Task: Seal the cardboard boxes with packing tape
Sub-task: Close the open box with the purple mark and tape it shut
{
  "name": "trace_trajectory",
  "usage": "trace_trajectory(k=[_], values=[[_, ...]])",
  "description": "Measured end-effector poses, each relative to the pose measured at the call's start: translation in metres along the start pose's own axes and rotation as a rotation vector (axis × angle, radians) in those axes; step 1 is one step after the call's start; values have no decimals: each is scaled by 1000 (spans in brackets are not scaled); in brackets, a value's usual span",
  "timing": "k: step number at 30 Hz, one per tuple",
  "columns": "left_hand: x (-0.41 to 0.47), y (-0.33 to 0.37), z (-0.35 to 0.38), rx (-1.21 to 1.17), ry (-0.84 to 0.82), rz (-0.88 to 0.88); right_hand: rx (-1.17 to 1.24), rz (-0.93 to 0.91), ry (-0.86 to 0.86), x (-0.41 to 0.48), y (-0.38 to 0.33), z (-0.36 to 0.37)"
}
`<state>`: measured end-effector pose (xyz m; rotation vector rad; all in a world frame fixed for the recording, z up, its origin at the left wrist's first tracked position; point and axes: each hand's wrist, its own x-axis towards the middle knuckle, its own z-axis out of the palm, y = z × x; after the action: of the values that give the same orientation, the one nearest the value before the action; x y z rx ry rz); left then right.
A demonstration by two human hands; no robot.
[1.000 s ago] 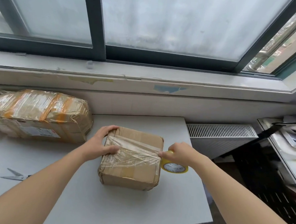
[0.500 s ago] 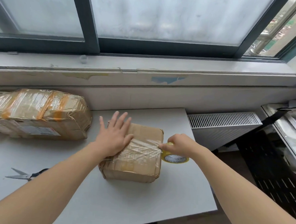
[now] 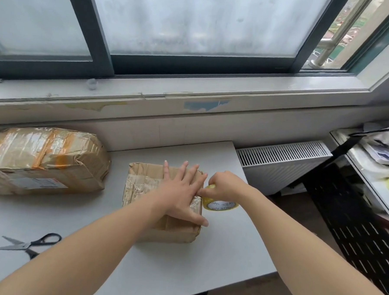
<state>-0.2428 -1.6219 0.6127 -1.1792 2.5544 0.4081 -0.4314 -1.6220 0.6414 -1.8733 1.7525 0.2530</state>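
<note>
Small brown cardboard box (image 3: 142, 185) sits on the white table (image 3: 228, 250), toward the far right corner. Left hand (image 3: 182, 191) lies flat on top, fingers (image 3: 182, 171) straight and spread, pressing the clear tape. Right hand (image 3: 226, 186) grips the yellow-cored packing tape roll (image 3: 219, 205) against the box's right side. Large taped cardboard parcel (image 3: 44, 159) at far left edge; black-handled scissors (image 3: 29, 243) near left.

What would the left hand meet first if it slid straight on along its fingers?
Probably the wall below the windowsill: the left hand lies flat on the small cardboard box, fingers aimed across the table at it.
</note>
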Motion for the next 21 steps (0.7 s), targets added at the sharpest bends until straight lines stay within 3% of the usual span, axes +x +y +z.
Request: trace_trajectory(k=[7, 15, 17, 21], values=[[-1, 13, -5, -291, 204, -139, -89, 23, 100, -6, -29, -25], [-38, -61, -42, -888, 517, -11, -38, -174, 311, -11, -115, -109], [-51, -73, -35, -885, 515, -34, -71, -226, 288, -8, -141, -112], [-75, -86, -40, -893, 337, -166, -82, -299, 216, -1, -184, -102]])
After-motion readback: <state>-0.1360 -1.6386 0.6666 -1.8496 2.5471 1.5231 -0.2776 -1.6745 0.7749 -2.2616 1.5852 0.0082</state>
